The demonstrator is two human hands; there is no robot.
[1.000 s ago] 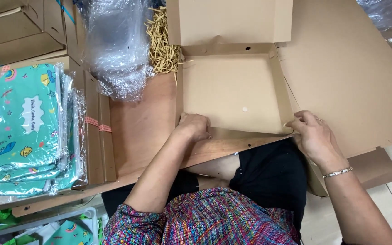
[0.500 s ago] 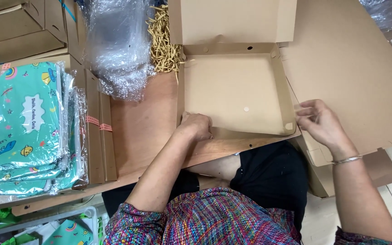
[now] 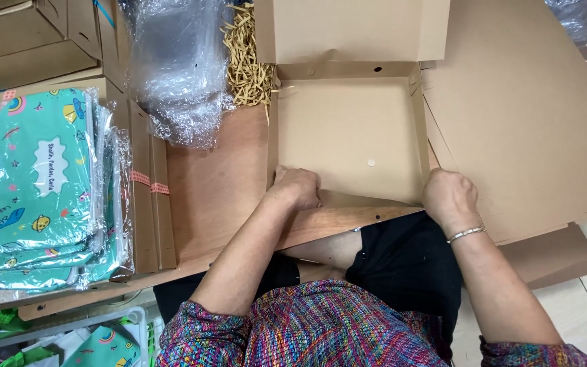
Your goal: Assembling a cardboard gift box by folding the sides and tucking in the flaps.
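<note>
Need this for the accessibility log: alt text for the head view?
Left hand and right hand press the near corners of an open, empty cardboard box. Stacked green pouches lie far left.

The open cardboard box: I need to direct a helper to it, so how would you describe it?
On the wooden table, straight ahead of the person, lies the shallow brown box. Both hands grip its near edge, and alone among the cartons it stands open and empty.
</note>
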